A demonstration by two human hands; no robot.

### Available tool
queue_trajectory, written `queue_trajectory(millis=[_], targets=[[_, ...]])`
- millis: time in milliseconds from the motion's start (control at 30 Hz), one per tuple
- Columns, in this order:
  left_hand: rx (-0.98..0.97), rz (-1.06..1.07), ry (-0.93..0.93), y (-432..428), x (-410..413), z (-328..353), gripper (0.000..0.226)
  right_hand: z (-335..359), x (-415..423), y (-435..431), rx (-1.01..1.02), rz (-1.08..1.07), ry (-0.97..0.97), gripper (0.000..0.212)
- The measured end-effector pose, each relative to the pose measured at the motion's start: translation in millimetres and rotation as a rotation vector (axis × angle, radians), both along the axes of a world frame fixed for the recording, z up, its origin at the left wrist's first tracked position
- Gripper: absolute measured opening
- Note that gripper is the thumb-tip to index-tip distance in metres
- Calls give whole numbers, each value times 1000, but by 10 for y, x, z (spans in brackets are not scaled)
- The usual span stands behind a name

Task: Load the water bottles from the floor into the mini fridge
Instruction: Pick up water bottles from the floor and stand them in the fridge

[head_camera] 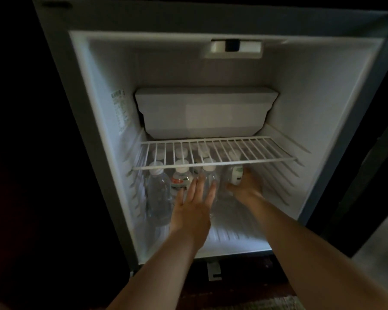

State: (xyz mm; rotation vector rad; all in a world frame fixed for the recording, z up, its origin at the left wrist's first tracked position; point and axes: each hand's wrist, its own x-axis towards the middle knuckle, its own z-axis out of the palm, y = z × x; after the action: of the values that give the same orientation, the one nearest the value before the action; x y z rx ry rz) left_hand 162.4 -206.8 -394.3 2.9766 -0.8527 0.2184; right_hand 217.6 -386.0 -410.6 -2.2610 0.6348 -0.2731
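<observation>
Now, right hand (246, 187) gripping bottle (236, 174), left hand (194, 205) flat

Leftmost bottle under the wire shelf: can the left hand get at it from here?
Probably yes: the left hand is open close by, and the leftmost bottle stands in the front row with nothing before it.

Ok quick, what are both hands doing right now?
Left hand: open, fingers straight, at the front bottles.
Right hand: holding a green-labelled bottle.

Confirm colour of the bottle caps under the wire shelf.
White; the bottle caps show best in the head view.
</observation>
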Motion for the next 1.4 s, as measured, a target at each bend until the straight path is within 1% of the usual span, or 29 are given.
queue_trajectory(millis=[200,333,433,533,667,733,767,833,867,933,1033,1100,1167,1200,1300,1333,1400], targets=[[-23,-27,-20,39,31,-32,86,-88,77,61,21,54,-24,51],[-38,-48,-40,68,48,-78,87,-94,113,107,18,46,-57,46],[-33,-52,-42,71,55,-86,86,-131,141,113,85,56,-79,43],[-37,-58,-46,69,57,-92,86,-221,231,72,134,78,-78,53],[-52,-50,-13,49,32,-64,85,-255,273,36,389,111,-66,67],[-81,-51,31,41,26,-26,83,-217,244,75,464,132,25,72],[-94,-53,46,47,24,-11,82,-226,250,80,466,117,60,74],[-100,-61,51,79,30,12,81,-345,335,12,427,47,92,74],[-98,-69,50,104,30,29,81,-542,474,-121,389,24,92,72],[-93,-90,44,159,18,76,77,-666,523,-203,299,37,111,63],[-91,-134,-3,231,-18,191,65,-170,79,75,233,94,105,21],[-58,-169,-2,282,-38,268,52,14,-106,130,116,181,142,19],[5,-181,85,329,-68,335,37,138,-223,153,-39,287,218,22],[47,-170,145,366,-104,377,34,212,-298,187,-94,346,271,21],[169,-86,343,492,-237,496,39,418,-514,349,-181,528,463,15],[207,-51,404,528,-288,549,42,491,-588,425,-189,578,507,16],[276,-5,498,587,-410,678,47,624,-717,576,-226,657,542,25]])
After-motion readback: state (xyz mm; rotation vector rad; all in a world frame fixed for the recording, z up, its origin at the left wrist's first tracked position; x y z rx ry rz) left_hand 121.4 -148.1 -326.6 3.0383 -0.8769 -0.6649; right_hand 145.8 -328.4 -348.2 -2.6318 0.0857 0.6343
